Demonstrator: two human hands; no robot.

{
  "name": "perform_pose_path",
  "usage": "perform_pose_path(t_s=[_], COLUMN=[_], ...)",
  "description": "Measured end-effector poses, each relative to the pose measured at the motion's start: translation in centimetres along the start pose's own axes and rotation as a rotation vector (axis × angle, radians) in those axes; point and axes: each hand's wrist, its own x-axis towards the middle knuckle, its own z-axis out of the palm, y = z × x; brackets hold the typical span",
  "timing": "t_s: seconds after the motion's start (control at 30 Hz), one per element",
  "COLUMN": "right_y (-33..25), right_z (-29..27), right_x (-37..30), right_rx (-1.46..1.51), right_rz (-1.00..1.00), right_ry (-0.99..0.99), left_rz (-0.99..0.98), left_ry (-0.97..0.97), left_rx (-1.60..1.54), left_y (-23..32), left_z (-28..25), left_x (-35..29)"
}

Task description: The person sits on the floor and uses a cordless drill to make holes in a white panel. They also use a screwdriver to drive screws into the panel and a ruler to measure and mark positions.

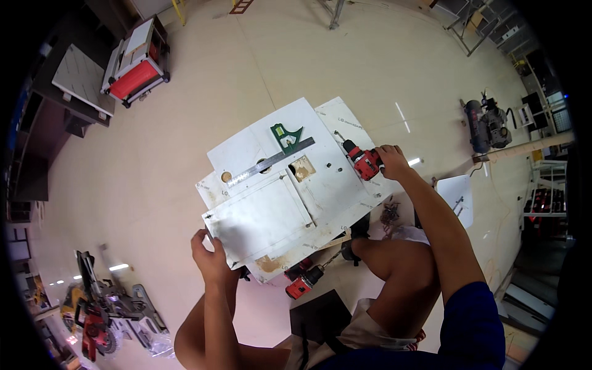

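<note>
My right hand [391, 161] is closed around a red and black cordless drill [365, 163], which is over the right side of the stacked white boards [336, 191]; its bit points up and to the left. With my left hand [209, 256] I grip the near-left edge of a smaller white panel [256, 216] lying on top of the stack, thumb bent over the edge. A combination square with a green head [287, 138] and steel rule [271, 161] lies across the boards, over a round hole. Pencil lines and a square brown patch [303, 168] show beside it.
A second red drill [300, 285] with a long bit sits below the boards, near my knees. A table saw [137, 71] stands far left, a mitre saw [98, 324] near left. An air compressor [487, 123] and a white stool-like panel [455, 200] are at right.
</note>
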Motion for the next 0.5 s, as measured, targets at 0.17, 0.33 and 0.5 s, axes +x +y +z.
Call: perform_pose_path(t_s=[0.17, 0.33, 0.5], right_y=[1.5, 1.9, -5.1], right_z=[0.3, -0.1, -0.6], right_x=[1.4, -2.8, -8.9], right_rx=[0.033, 0.462, 1.04], right_rz=[0.045, 0.11, 0.007], right_ry=[-0.098, -0.017, 0.0], left_rz=[0.087, 0.196, -0.028], left_ry=[-0.158, -0.134, -0.581], left_rx=[0.004, -0.101, -0.424], left_y=[4.0, 7.9, 14.2], left_z=[1.9, 2.9, 7.6], left_x=[-0.3, -2.9, -9.7])
